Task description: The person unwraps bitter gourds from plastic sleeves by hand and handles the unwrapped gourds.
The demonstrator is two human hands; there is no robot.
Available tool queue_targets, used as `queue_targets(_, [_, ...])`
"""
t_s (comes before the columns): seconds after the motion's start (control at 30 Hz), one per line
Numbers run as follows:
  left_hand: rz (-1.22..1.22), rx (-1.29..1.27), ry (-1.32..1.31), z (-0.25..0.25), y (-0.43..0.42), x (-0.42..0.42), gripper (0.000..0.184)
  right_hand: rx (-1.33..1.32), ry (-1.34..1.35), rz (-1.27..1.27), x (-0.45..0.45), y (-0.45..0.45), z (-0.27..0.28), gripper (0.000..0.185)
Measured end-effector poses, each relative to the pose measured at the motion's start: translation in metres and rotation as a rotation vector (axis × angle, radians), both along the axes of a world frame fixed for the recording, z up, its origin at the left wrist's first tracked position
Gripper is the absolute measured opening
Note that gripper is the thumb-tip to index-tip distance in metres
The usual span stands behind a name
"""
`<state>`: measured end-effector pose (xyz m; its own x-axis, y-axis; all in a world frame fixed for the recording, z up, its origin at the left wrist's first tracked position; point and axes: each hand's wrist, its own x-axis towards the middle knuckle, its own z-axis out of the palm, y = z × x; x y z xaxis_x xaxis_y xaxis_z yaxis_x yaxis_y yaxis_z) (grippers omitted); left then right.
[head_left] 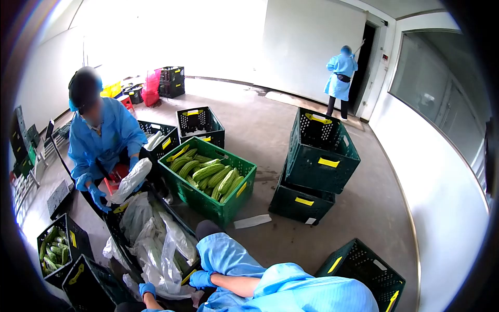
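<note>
My left hand (148,289), in a blue glove, is closed at the near end of a dark crate (115,229) filled with white plastic-wrapped produce (158,244). Beside the crate's right rim is my right hand (202,280), also gloved, with its fingers together against the plastic. What either hand holds is too small to make out. Across the crate a seated co-worker (106,127) in a blue gown holds a white wrapped item (132,181) in gloved hands. A green crate (208,200) of long green gourds (208,171) stands just beyond my bent knee.
Stacked dark crates (322,161) stand right of centre, another crate (364,270) at lower right. A crate of gourds (54,249) is at lower left. A white strip (252,221) lies on the floor. Another person (341,75) stands by the far doorway.
</note>
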<state>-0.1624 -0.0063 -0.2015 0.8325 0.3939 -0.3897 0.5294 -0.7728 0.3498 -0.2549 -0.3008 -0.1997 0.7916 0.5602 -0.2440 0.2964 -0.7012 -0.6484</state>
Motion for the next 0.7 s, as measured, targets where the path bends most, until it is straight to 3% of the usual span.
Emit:
queue_targets(0.03, [0.011, -0.005, 0.001, -0.014, 0.006, 0.005, 0.037, -0.138, -0.264, 0.15, 0.002, 0.0, -0.015, 0.025])
queue_targets(0.07, [0.018, -0.02, 0.004, -0.029, 0.012, 0.009, 0.038, -0.219, -0.223, 0.156, -0.007, -0.002, 0.016, 0.028])
queue_targets(0.17, [0.03, -0.037, 0.012, -0.043, 0.018, 0.013, 0.042, -0.256, -0.09, 0.166, -0.013, -0.002, 0.032, 0.033])
queue_targets(0.33, [0.035, 0.032, 0.012, -0.012, 0.004, 0.0, 0.048, -0.222, -0.008, 0.115, -0.013, 0.005, 0.024, 0.034])
queue_targets(0.47, [0.069, -0.019, 0.027, -0.012, 0.004, 0.0, 0.05, -0.166, 0.028, 0.039, -0.015, 0.005, 0.027, 0.031])
queue_targets(0.57, [0.126, -0.072, 0.044, 0.014, -0.009, -0.005, 0.051, -0.158, 0.083, 0.04, -0.015, 0.005, 0.034, 0.033])
queue_targets(0.7, [0.292, -0.088, -0.085, 0.005, -0.017, 0.002, 0.067, -0.169, 0.149, 0.042, -0.017, 0.006, 0.047, 0.03])
